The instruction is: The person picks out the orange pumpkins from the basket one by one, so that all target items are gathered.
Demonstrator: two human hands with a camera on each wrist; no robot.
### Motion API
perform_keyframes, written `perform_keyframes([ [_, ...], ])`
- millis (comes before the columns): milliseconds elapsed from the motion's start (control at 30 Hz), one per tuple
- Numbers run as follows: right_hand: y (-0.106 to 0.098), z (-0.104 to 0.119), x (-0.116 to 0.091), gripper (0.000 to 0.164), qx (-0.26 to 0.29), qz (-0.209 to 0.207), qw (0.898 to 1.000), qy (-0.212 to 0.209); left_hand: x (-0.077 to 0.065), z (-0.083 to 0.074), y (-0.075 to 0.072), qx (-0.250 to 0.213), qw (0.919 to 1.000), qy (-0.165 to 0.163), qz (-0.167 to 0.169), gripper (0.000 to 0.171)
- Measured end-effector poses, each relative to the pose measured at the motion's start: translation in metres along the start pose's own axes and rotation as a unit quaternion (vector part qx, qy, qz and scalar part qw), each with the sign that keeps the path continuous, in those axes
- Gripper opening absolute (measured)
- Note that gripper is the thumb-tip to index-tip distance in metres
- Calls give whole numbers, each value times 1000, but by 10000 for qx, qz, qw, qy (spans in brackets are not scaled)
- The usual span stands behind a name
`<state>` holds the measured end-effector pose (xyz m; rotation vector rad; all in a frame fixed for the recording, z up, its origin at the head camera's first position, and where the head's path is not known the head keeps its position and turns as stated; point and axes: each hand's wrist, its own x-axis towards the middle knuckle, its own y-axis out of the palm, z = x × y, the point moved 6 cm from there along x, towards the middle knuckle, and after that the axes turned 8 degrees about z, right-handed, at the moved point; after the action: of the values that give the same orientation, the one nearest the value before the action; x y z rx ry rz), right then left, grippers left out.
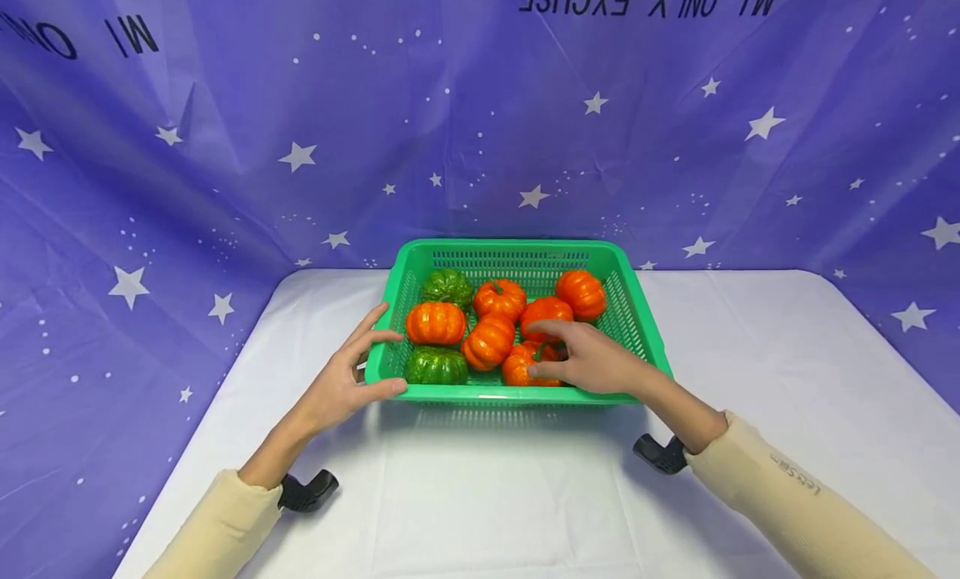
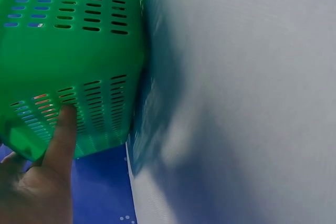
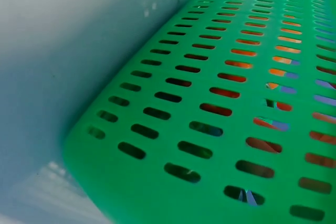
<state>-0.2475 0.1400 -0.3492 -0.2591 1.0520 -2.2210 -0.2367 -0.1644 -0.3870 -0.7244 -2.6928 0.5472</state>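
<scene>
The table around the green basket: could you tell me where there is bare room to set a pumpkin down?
White table lies bare right of the green basket, left of it beyond the left hand, and in front between both sleeves. Inside, the pumpkins crowd under the right hand.

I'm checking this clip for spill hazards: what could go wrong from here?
The small orange toy pumpkins lie packed close together in the green slotted plastic basket, so the right hand reaching among them may nudge neighbours. The left hand only steadies the basket's corner; a tug could slide it on the white tablecloth.
</scene>
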Motion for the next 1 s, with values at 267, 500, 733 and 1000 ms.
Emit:
perform_keyframes([
  [267, 3, -5, 4, 52, -115, 151, 9995, 263, 0, 1, 1, -129, 9998, 156, -49, 48],
  [500, 4, -4, 10, 51, -412, 340, 9985, 136, 0, 0, 1, -166, 9996, 208, -88, 47],
  [733, 5, -4, 15, 52, -713, 494, 9962, 14, 1, -1, 2, -208, 9995, 218, -69, 46],
  [1000, 8, -2, 18, 57, -1153, 627, 9913, -131, 1, 0, 1, -291, 9993, 237, -88, 45],
])
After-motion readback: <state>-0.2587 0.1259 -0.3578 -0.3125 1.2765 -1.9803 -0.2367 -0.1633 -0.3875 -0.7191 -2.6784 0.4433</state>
